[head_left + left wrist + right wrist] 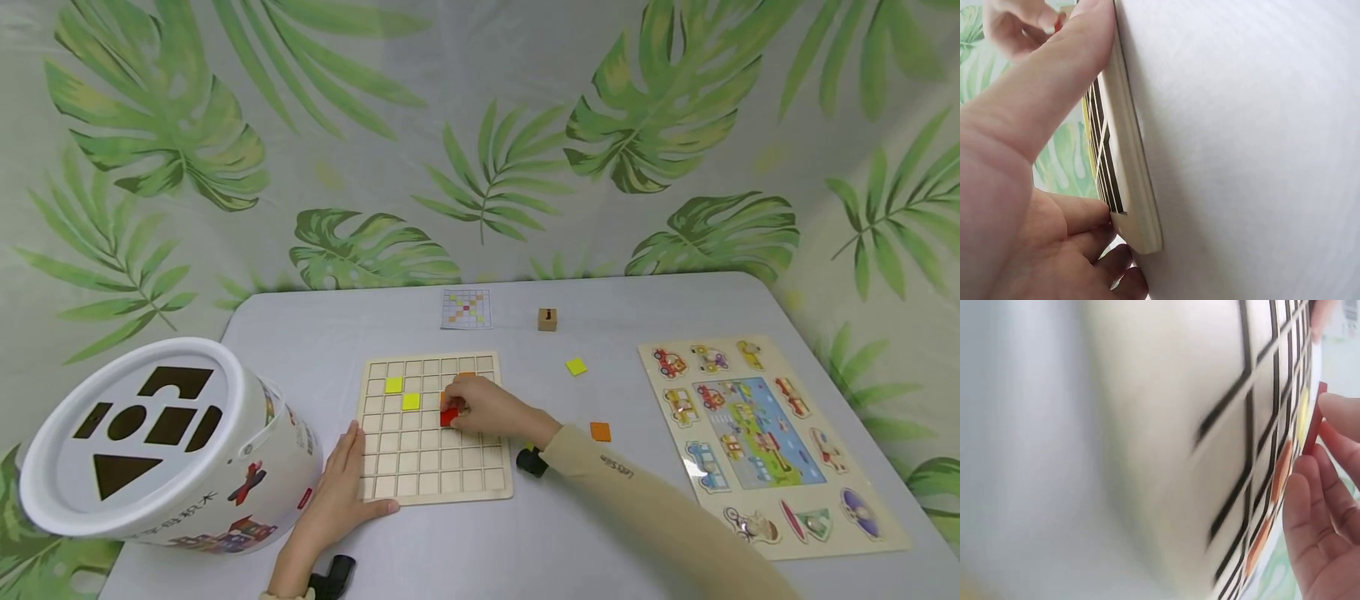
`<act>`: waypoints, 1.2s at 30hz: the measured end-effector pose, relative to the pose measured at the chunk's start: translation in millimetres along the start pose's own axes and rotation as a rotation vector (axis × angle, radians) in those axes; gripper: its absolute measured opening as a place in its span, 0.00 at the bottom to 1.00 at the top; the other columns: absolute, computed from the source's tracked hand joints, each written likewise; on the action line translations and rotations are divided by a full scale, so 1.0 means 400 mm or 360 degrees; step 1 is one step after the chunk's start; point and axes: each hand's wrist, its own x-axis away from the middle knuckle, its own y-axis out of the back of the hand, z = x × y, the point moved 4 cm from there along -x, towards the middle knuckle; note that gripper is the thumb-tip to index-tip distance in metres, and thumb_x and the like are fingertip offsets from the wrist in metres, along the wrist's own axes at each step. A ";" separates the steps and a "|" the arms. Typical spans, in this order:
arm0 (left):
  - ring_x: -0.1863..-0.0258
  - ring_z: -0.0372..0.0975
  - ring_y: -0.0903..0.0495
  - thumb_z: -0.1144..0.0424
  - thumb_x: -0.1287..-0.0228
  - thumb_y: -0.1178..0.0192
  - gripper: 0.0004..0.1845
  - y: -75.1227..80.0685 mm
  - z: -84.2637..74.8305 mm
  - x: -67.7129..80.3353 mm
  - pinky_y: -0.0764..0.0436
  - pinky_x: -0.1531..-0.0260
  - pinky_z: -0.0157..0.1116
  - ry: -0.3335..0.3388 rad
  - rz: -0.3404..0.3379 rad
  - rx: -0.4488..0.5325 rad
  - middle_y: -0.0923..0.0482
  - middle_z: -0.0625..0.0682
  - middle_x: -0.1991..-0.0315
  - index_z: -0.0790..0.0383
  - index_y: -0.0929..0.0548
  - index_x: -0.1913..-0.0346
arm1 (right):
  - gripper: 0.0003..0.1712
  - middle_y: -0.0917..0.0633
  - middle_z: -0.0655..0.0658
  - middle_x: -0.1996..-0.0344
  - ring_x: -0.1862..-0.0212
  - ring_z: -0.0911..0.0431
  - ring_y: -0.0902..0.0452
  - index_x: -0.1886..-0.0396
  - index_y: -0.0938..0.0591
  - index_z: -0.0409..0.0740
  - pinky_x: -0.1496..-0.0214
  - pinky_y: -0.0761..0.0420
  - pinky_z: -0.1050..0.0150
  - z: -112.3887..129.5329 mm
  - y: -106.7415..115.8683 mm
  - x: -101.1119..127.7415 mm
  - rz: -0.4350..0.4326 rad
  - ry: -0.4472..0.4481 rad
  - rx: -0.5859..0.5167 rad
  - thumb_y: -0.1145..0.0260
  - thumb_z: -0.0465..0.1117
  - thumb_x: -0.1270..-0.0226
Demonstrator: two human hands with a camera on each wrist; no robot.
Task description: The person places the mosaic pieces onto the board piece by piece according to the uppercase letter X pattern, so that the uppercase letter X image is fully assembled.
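A grid board (435,492) lay at the table's (570,542) centre. A shape-sorter bucket (150,442) stood left of it, a picture puzzle (765,442) right. Beyond it lay a pattern card (466,308) and a small cube (547,319).

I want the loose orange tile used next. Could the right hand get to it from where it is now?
Probably yes. The orange tile lies flat on bare table just right of the grid board, beside the right forearm. The right hand would first have to release the red tile it pinches.
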 end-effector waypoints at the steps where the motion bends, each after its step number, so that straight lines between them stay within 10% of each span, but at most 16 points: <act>1: 0.30 0.65 0.61 0.49 0.59 0.23 0.65 0.000 0.000 0.000 0.53 0.37 0.63 0.0002 0.0003 -0.0001 0.62 0.71 0.27 0.80 0.53 0.29 | 0.09 0.22 0.53 0.67 0.65 0.59 0.29 0.62 0.17 0.44 0.63 0.26 0.71 0.007 -0.008 -0.010 0.0013 -0.0007 0.0006 0.30 0.32 0.42; 13: 0.30 0.65 0.62 0.49 0.58 0.24 0.64 0.003 -0.002 -0.002 0.53 0.36 0.63 0.0005 0.0020 0.0011 0.62 0.70 0.27 0.79 0.54 0.29 | 0.08 0.23 0.52 0.68 0.67 0.60 0.31 0.63 0.18 0.43 0.63 0.29 0.72 0.045 -0.047 -0.070 0.0053 -0.0083 0.0215 0.31 0.31 0.43; 20: 0.30 0.65 0.61 0.49 0.58 0.24 0.64 0.002 -0.003 -0.006 0.53 0.36 0.62 -0.0014 0.0016 0.0007 0.62 0.70 0.27 0.80 0.54 0.29 | 0.09 0.22 0.50 0.67 0.66 0.59 0.30 0.60 0.17 0.41 0.63 0.28 0.70 0.027 -0.015 -0.041 0.0017 -0.0098 0.0048 0.35 0.29 0.40; 36: 0.30 0.66 0.61 0.50 0.59 0.23 0.64 -0.004 0.005 0.001 0.53 0.37 0.63 -0.0016 -0.0019 0.0013 0.61 0.70 0.27 0.80 0.52 0.29 | 0.10 0.17 0.46 0.65 0.64 0.57 0.26 0.60 0.18 0.39 0.63 0.21 0.65 -0.172 0.198 0.357 -0.0222 -0.0256 -0.0076 0.34 0.27 0.42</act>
